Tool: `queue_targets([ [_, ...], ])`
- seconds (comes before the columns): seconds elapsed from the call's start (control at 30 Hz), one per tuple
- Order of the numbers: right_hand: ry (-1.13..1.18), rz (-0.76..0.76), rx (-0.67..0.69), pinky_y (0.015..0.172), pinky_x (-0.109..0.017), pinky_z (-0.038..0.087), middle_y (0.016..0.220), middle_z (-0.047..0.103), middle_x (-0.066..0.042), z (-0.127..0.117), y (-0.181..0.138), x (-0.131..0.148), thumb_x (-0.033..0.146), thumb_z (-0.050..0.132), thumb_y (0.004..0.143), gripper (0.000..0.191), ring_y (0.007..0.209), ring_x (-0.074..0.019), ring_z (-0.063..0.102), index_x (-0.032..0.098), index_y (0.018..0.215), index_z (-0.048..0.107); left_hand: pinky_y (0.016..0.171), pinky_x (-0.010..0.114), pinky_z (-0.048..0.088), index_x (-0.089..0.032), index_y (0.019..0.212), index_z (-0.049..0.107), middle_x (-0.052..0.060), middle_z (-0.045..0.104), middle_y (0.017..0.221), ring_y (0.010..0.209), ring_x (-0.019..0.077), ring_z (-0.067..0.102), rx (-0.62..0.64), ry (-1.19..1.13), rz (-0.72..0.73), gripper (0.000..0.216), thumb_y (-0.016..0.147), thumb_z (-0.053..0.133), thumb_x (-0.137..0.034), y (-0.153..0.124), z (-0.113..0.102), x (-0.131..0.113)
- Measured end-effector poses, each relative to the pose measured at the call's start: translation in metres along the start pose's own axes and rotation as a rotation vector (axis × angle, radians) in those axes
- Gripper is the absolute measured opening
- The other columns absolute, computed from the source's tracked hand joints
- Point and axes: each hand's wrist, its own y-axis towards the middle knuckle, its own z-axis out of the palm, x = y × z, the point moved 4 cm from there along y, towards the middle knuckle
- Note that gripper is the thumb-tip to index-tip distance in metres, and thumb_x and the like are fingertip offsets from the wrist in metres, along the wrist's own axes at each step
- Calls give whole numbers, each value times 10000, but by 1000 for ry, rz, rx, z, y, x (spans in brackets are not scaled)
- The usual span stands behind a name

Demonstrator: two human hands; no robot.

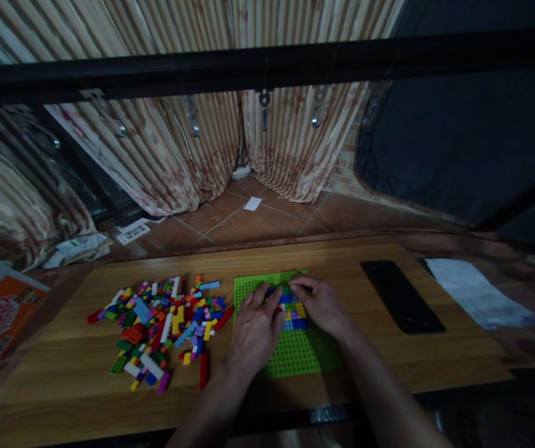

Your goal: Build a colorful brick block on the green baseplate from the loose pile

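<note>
A green studded baseplate (295,354) lies on the table in front of me, with a patch of blue, yellow and other coloured building bricks (295,314) pressed onto it. My left hand (255,326) rests over the plate's left part, fingers curled at the left side of the patch; whatever they grip is hidden. At the patch's far right corner, my right hand (321,302) has thumb and fingertips pinched together beside a dark green brick (287,290). What sits in that pinch is too small to tell.
Left of the plate spreads a heap of loose mixed bricks (167,323). A black phone-like slab (402,295) lies at the right of the wooden table (109,404). Beyond the edges are an orange box (4,317), a white sheet (477,292) and a dark bar (249,71) with hooks.
</note>
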Motion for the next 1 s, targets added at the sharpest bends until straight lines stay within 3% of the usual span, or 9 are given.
queue_targets([
  [0.7, -99, 9, -30, 871, -358, 460, 869, 683, -50, 8, 2, 0, 260, 545, 838, 195, 886, -199, 616, 215, 811, 732, 998, 502, 438, -196, 1326, 536, 122, 527, 1390, 1216, 310, 503, 7, 60, -82, 411, 940, 404, -250, 3, 5, -13],
  [0.87, -66, -23, -34, 912, -373, 456, 941, 702, -60, 4, -2, 0, 314, 519, 860, 234, 943, -205, 624, 218, 873, 731, 1033, 495, 413, -227, 1328, 531, 93, 519, 1396, 1215, 288, 500, -68, 6, -66, 406, 941, 416, -272, -2, 7, -8],
  [1.0, -16, 60, -61, 914, -391, 472, 1031, 725, -83, -2, -4, -3, 363, 471, 884, 307, 979, -226, 653, 212, 983, 719, 1088, 436, 389, -233, 1361, 490, 90, 501, 1406, 1280, 249, 470, -127, -132, -90, 439, 925, 466, -278, -2, 3, -1],
])
